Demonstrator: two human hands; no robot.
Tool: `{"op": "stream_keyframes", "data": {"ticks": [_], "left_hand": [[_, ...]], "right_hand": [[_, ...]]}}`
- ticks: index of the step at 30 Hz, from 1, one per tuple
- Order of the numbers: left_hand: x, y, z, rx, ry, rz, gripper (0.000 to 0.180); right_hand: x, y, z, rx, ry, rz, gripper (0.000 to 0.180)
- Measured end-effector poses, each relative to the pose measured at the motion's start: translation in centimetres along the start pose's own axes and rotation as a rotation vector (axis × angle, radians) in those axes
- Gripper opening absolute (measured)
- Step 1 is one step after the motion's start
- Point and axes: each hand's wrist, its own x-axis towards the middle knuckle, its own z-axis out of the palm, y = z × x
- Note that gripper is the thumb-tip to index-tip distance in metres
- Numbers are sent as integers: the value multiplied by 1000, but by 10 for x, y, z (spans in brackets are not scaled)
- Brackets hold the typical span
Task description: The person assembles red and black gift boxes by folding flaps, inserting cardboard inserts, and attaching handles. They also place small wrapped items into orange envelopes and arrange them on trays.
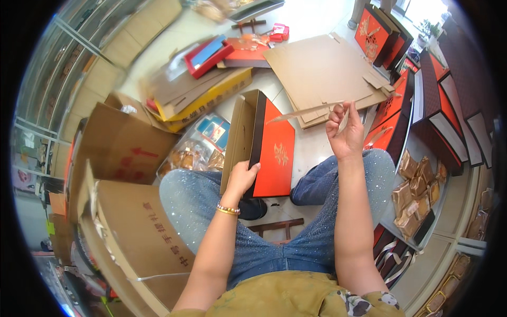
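Observation:
A red and black gift box [274,153] with a gold pattern stands on edge between my knees. Its brown cardboard inner side shows at the left. My left hand [241,180] grips the box's near edge, thumb over the dark rim. From the red face a pale ribbon [302,111] stretches right and slightly up to my right hand [346,132]. That hand is raised above my right knee, fingers curled round the ribbon's end. The ribbon looks taut, and its attachment at the box is too blurred to make out.
Flat cardboard sheets [322,68] lie ahead. A yellow box [211,98] under cardboard and a red tray [211,59] are at far left. Large cartons [142,227] flank my left leg. More red gift boxes [388,121] and gold-wrapped packets [414,195] are at right.

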Motion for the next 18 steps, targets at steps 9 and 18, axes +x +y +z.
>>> {"op": "stream_keyframes", "data": {"ticks": [9, 18], "left_hand": [[8, 30, -3, 83, 135, -21, 43], [16, 10, 3, -70, 186, -3, 61]], "right_hand": [[-51, 48, 52, -149, -326, 244, 42], [-55, 167, -63, -714, 342, 428, 17]]}}
